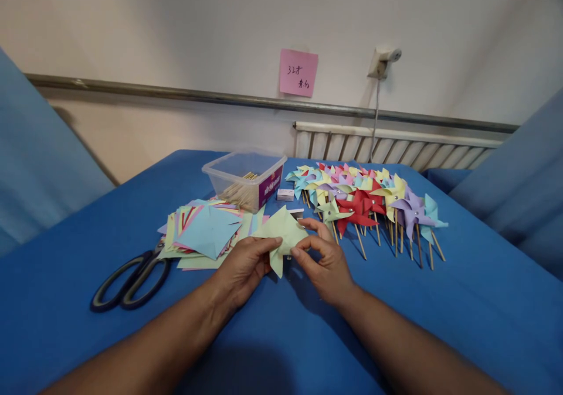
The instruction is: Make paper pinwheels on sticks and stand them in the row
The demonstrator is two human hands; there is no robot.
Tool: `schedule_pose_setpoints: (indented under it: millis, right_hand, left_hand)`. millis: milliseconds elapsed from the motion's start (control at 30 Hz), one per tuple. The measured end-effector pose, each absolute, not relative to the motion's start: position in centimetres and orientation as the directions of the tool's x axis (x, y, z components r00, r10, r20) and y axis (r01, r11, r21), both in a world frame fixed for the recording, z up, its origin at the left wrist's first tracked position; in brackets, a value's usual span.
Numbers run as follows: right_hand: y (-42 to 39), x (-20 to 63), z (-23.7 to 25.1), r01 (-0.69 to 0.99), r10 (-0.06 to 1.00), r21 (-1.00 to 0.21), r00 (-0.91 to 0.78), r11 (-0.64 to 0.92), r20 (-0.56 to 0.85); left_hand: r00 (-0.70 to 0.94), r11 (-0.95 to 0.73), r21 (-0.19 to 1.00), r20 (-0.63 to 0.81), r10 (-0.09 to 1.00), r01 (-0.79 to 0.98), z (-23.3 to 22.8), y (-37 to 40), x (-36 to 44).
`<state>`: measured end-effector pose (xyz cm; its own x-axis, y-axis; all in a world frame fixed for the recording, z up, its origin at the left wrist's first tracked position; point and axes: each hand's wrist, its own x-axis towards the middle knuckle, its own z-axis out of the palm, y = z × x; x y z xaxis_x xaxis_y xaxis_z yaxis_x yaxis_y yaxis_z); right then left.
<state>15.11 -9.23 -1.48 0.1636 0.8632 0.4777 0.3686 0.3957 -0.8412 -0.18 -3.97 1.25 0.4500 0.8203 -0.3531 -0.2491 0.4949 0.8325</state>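
Observation:
A pale green paper pinwheel (281, 228), partly folded, is held up over the blue table between both hands. My left hand (246, 263) grips it from the left, thumb pressed on the paper near its middle and fingers behind. From the right, my right hand (325, 263) pinches an edge of the same paper with thumb and index finger. A small shiny spot shows just below the paper; I cannot make out what it is. No stick is visible on this pinwheel.
Left of the hands lie a stack of coloured paper sheets (209, 231) and dark-handled scissors (132, 281). Behind stand a clear plastic box (224, 175) of wooden sticks and a small box (285, 194). Finished pinwheels (360, 204) on sticks are heaped at the right on the blue-covered table (417, 324).

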Motion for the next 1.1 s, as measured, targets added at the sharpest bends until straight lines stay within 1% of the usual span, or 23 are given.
schedule_pose_setpoints:
  millis: [100,233,500,1100]
  right_hand:
    - [-9.09,15.17,-1.58,0.365,0.874,-0.857,0.185,0.364,0.45]
    - [-8.93,15.14,-1.61,0.367,0.883,-0.87,0.208,0.329,0.422]
    - [-8.88,15.04,-1.78,0.367,0.909,-0.89,0.207,0.271,0.362]
    - [-8.89,14.87,-1.73,0.328,0.909,-0.906,0.226,0.268,0.35]
  left_hand:
    - [0.458,0.494,0.846,-0.365,0.811,-0.2,1.15,-4.03,-0.09]
    - [0.468,0.497,0.849,-0.369,0.803,-0.182,0.83,-3.96,-0.1]
    - [0.424,0.499,0.854,-0.402,0.811,-0.144,0.83,-4.04,0.02]
    - [0.432,0.49,0.863,-0.398,0.81,-0.123,0.87,-4.05,0.15]
